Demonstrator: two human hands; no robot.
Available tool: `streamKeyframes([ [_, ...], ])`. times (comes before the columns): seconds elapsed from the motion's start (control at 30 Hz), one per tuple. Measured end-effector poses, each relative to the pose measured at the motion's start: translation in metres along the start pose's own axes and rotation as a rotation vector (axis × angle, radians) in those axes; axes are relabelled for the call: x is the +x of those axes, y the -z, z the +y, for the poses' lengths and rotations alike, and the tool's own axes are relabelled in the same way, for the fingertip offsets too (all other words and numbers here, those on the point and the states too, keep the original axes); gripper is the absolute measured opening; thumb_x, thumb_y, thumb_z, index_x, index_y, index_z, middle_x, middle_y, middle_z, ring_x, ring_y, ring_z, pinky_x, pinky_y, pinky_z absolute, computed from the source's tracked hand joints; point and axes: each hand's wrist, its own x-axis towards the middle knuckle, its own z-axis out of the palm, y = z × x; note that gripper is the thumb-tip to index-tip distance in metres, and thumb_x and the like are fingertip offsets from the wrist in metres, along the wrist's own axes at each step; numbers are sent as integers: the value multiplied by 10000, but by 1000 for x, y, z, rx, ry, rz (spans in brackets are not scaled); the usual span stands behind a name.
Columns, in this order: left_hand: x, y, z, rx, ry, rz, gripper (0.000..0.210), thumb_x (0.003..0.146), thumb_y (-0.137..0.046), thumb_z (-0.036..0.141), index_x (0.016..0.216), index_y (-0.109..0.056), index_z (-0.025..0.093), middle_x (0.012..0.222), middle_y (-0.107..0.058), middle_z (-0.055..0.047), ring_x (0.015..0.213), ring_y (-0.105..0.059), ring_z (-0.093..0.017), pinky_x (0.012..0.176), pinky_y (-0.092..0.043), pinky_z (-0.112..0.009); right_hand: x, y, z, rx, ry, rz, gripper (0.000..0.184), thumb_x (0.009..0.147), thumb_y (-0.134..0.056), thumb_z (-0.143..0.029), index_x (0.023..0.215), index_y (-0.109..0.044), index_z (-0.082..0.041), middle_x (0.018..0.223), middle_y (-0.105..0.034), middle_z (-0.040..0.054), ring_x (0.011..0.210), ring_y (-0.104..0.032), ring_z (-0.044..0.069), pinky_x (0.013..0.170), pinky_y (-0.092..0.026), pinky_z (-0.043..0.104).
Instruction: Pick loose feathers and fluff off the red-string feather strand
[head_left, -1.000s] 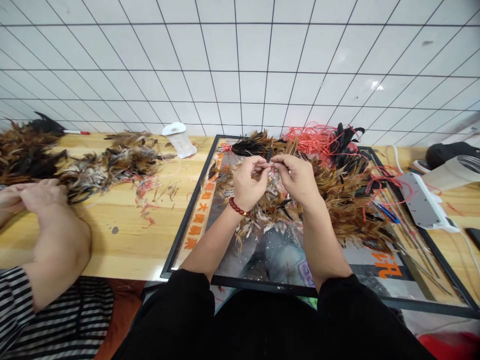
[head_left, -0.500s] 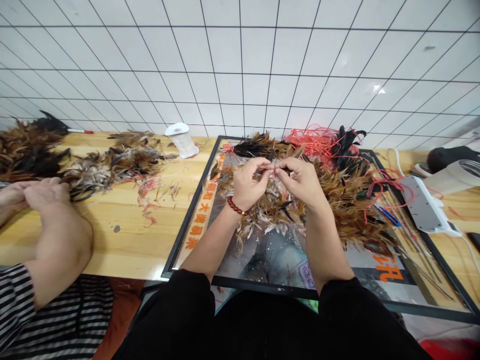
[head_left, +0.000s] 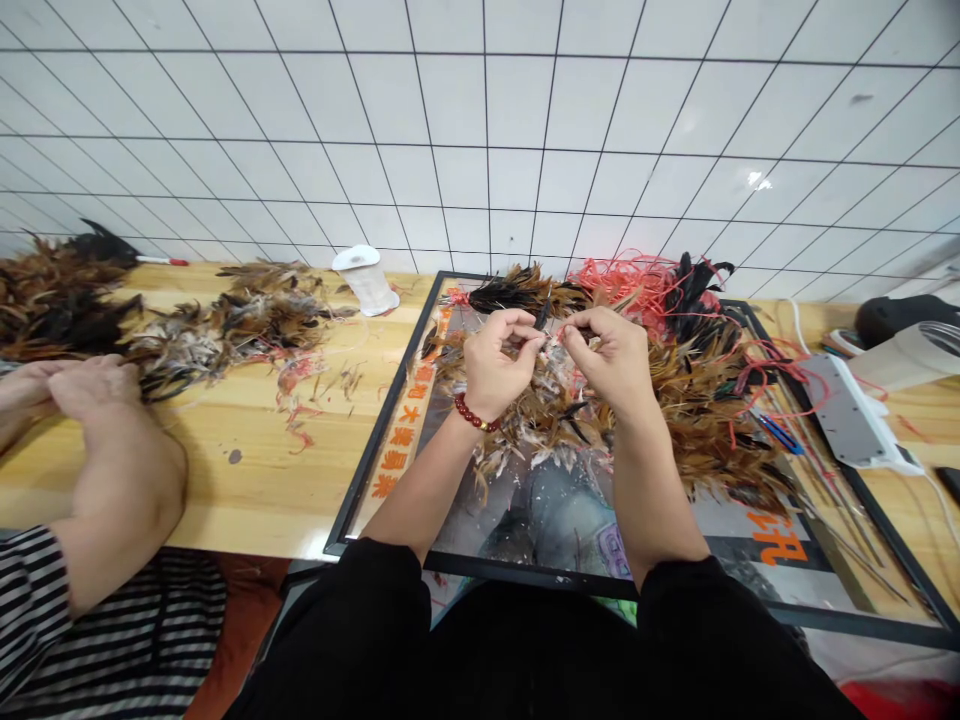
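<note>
My left hand (head_left: 504,365), with a dark red bead bracelet (head_left: 474,413) at its wrist, is closed in a pinch over the framed panel. A dark feather (head_left: 543,308) sticks up from its fingertips. Just to its right, my right hand (head_left: 609,362) pinches a small bit of red string (head_left: 561,334) between thumb and forefinger. A small gap parts the two hands. Beneath them lies a loose heap of brown and white feathers (head_left: 540,425). Behind the hands is a bundle of black and brown feathers (head_left: 517,290), and a tangle of red string (head_left: 626,282) lies at its right.
A white spool (head_left: 366,282) stands at the back left. At the far left, a co-worker's hands (head_left: 90,385) rest by more feathers (head_left: 225,335). On the right are a blue cutter (head_left: 780,433), a white power strip (head_left: 855,415) and thin rods (head_left: 847,510). A tiled wall (head_left: 450,120) rises behind.
My right hand has drawn slightly away to the right from the left, with a bit of red string in its pinch. The left hand has barely moved.
</note>
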Motion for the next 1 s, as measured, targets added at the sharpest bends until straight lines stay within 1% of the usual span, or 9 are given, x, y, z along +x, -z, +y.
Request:
streamKeyframes([
  [0.13,5,3,6,-204,149,-49,321,687,-770,140,945,-587,192,721,-733,12,658,-693,-120,655,-538,-235,0,2,2,-17,17,38,132,875,-591,-236,800,-700,-223,797,-737,29,716,-661,167,729,-531,308],
  [0.27,13,9,4,-498,384,-158,425,577,-846,186,893,-562,186,638,-699,38,560,-652,-112,580,-524,-233,0,4,0,-36,44,56,132,882,-584,-229,810,-693,-223,818,-739,37,748,-673,175,744,-532,314],
  [0.4,20,16,0,-616,569,-176,505,495,-887,176,867,-547,186,607,-673,57,512,-617,-96,521,-499,-212,0,3,-3,-39,85,72,134,893,-574,-218,822,-688,-224,830,-743,40,774,-684,182,760,-537,319],
  [0.5,22,18,2,-653,676,-200,474,555,-893,211,910,-582,178,695,-697,32,566,-651,-97,554,-537,-221,0,1,-4,-67,90,73,145,908,-556,-228,842,-685,-230,863,-749,50,816,-693,194,788,-543,336],
  [0.6,20,15,6,-653,775,-280,391,684,-860,374,908,-612,170,779,-710,-6,615,-682,-111,591,-574,-253,-1,-1,-5,-70,117,73,152,916,-540,-221,872,-685,-232,906,-752,63,863,-700,206,821,-541,354],
  [0.67,17,12,8,-627,785,-336,409,715,-835,481,860,-622,163,753,-701,-17,603,-675,-111,573,-564,-246,-1,-2,-5,-66,141,70,155,918,-536,-214,886,-688,-229,929,-754,74,891,-704,215,836,-539,366],
  [0.73,14,9,9,-598,754,-367,438,694,-841,523,800,-624,157,697,-687,-14,572,-652,-100,551,-543,-229,-1,-2,-5,-76,154,62,156,922,-538,-217,895,-691,-230,943,-756,78,910,-707,220,845,-540,372],
  [0.87,12,11,8,-536,653,-387,470,617,-884,532,668,-613,151,588,-646,9,500,-589,-78,509,-500,-208,-1,-1,-5,-109,145,58,156,921,-541,-229,889,-694,-238,939,-758,71,912,-708,219,849,-543,375],
  [1.0,16,20,6,-490,604,-424,474,607,-898,508,616,-600,140,568,-637,-6,485,-580,-79,496,-483,-204,-1,-1,-4,-108,157,58,159,920,-537,-223,891,-693,-236,932,-757,73,917,-709,222,856,-540,381],
])
